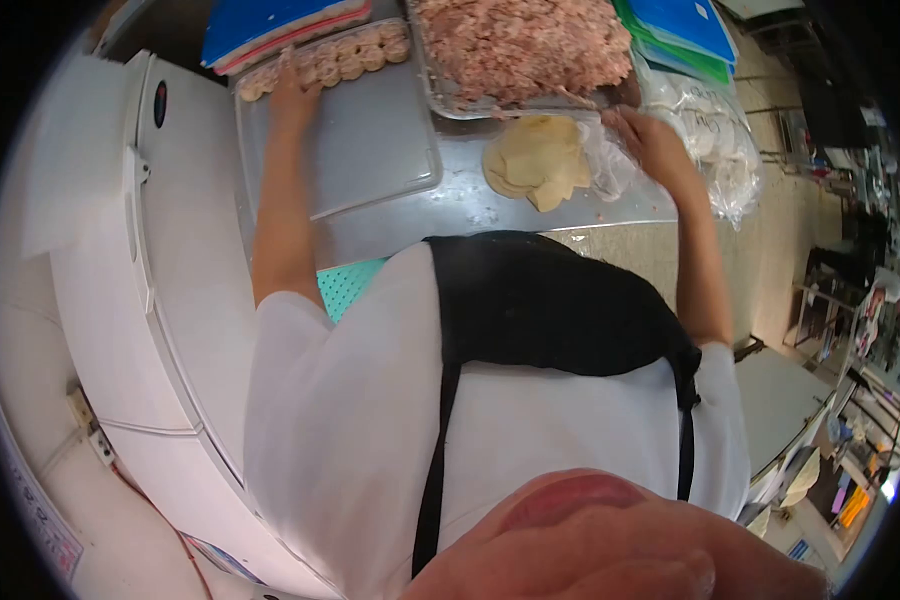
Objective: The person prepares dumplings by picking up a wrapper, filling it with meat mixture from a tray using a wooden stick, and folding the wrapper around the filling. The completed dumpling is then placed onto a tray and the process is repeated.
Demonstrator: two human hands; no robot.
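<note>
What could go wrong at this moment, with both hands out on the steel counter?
The stack of dough wrappers sits close to the counter's front edge; a nudge from the right hand might push some off. The left hand rests by the row of finished dumplings on the grey tray and could squash one. The plastic bag overhangs the counter's end and may slip.

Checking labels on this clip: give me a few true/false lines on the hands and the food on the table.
1. The left hand is at the row of dumplings on the grey tray. True.
2. The right hand holds a knife. False: it rests by the clear plastic bag next to the wrappers; no knife shows.
3. A stack of round wrappers lies on the table between the hands. True.
4. The pan of minced filling is empty. False: it is heaped full.
5. The grey tray is completely covered with dumplings. False: only a row along its far edge.
</note>
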